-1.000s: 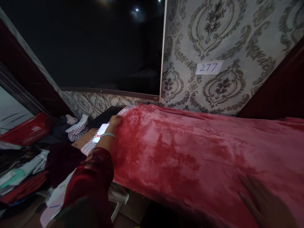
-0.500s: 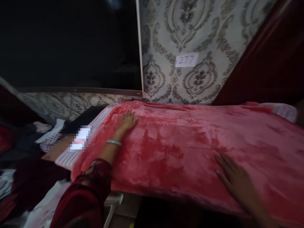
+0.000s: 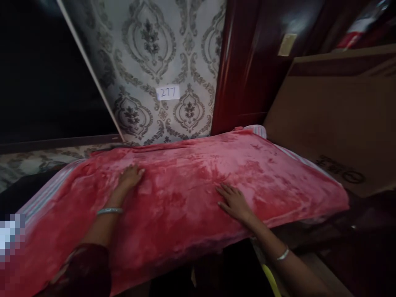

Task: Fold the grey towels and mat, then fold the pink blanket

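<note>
A red plush cloth (image 3: 173, 218), with lighter and darker patches in its pile, lies spread over a long raised surface. Under its left and right ends shows a striped pale cloth (image 3: 51, 189). My left hand (image 3: 131, 176) rests flat on the plush cloth toward its far left part, fingers stretched out. Nearer the middle, my right hand (image 3: 233, 202) lies palm down on the same cloth with its fingers spread. Neither hand grips anything. What supports the cloth is mostly hidden.
A dark screen (image 3: 49, 82) stands behind on the left, beside patterned wallpaper with a paper label (image 3: 168, 92) reading 277. At the right are a dark red door (image 3: 244, 74) and a large cardboard box (image 3: 337, 119). Something yellow (image 3: 271, 280) shows below the cloth's front edge.
The view has swung to the right, bringing the cardboard box and the cloth's right end into sight. Both hands stay flat on the cloth and now appear closer together.
</note>
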{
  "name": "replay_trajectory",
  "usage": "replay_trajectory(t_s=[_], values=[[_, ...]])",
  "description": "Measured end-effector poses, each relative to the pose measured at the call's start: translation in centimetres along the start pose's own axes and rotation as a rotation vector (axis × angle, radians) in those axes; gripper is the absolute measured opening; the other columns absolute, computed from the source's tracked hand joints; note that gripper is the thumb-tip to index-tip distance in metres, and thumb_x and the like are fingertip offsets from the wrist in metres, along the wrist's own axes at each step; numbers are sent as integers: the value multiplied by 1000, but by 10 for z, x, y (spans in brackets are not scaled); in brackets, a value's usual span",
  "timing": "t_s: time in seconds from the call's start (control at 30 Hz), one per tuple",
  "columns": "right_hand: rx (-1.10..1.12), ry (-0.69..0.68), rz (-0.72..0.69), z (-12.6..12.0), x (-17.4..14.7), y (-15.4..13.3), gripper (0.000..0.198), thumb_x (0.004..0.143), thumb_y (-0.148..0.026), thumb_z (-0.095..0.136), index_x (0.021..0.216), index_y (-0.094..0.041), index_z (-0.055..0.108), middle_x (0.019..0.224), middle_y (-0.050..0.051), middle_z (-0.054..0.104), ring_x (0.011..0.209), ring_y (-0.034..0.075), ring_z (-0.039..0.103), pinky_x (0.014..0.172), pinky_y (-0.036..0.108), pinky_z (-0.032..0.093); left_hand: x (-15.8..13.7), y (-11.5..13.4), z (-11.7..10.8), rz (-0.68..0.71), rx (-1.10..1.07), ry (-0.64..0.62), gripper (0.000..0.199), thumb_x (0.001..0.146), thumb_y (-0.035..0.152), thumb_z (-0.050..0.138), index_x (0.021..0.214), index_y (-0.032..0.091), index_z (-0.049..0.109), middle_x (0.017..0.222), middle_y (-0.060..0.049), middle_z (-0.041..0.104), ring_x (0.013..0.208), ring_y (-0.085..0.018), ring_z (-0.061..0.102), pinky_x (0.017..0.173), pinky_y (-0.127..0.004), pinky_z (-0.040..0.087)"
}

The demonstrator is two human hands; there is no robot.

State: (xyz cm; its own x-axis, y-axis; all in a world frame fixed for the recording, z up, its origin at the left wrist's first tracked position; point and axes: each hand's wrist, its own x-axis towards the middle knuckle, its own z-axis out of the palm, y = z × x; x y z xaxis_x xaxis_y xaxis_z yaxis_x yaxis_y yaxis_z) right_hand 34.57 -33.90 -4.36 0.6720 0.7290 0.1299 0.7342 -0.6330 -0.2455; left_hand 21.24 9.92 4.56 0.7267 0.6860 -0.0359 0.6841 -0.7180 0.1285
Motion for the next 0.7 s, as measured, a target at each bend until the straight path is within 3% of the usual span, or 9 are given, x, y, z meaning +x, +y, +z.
replay_trajectory(t_s=[0.1, 0.17, 0.23, 0.3, 0.4, 0.57, 0.7], values=[[119, -2, -38, -30, 23, 3, 54, 98, -38, 46, 147, -20, 56, 144, 13, 61, 127, 27, 59, 109, 42, 44, -2, 80, 19, 228, -45, 16, 64, 101, 43, 36, 157, 13, 36, 165, -21, 30, 154, -33, 25, 123, -57, 23], [123, 46, -36, -49, 42, 11, 52, 100, -37, 43, 146, -18, 57, 142, 13, 62, 127, 24, 60, 111, 38, 43, -10, 130, 34, 333, -61, 3, 64, 101, 42, 36, 159, 13, 34, 165, -20, 29, 155, -33, 23, 123, -59, 21], [59, 97, 5, -60, 58, 25, 55, 101, -39, 43, 151, -18, 50, 152, 14, 52, 139, 26, 49, 117, 42, 36, -21, 168, 48, 380, -39, 14, 63, 102, 41, 33, 159, 13, 33, 166, -19, 28, 156, -33, 21, 123, -60, 21], [-14, 100, 69, -62, 70, 45, 60, 102, -44, 41, 158, -21, 40, 164, 14, 35, 151, 29, 32, 121, 51, 27, -30, 190, 59, 395, 15, 56, 61, 103, 39, 30, 158, 14, 36, 166, -19, 29, 155, -34, 23, 122, -60, 23], [-67, 12, 148, -53, 78, 84, 63, 104, -51, 37, 161, -26, 33, 169, 11, 23, 155, 32, 19, 121, 61, 21, -35, 199, 68, 403, 95, 102, 59, 103, 39, 28, 155, 16, 42, 164, -18, 33, 153, -35, 29, 120, -58, 26], [-120, -13, 141, -52, 84, 164, 61, 105, -53, 30, 161, -29, 33, 168, 8, 26, 156, 28, 17, 123, 59, 14, -21, 190, 79, 427, 121, 155, 59, 102, 37, 27, 154, 18, 45, 162, -16, 39, 151, -33, 33, 119, -57, 30], [-168, -4, 412, -72, 82, 243, 61, 105, -50, 26, 162, -27, 28, 171, 8, 18, 157, 29, 15, 122, 58, 18, -7, 184, 93, 459, 78, 218, 58, 100, 37, 30, 151, 18, 50, 159, -18, 43, 149, -34, 36, 118, -59, 31]])
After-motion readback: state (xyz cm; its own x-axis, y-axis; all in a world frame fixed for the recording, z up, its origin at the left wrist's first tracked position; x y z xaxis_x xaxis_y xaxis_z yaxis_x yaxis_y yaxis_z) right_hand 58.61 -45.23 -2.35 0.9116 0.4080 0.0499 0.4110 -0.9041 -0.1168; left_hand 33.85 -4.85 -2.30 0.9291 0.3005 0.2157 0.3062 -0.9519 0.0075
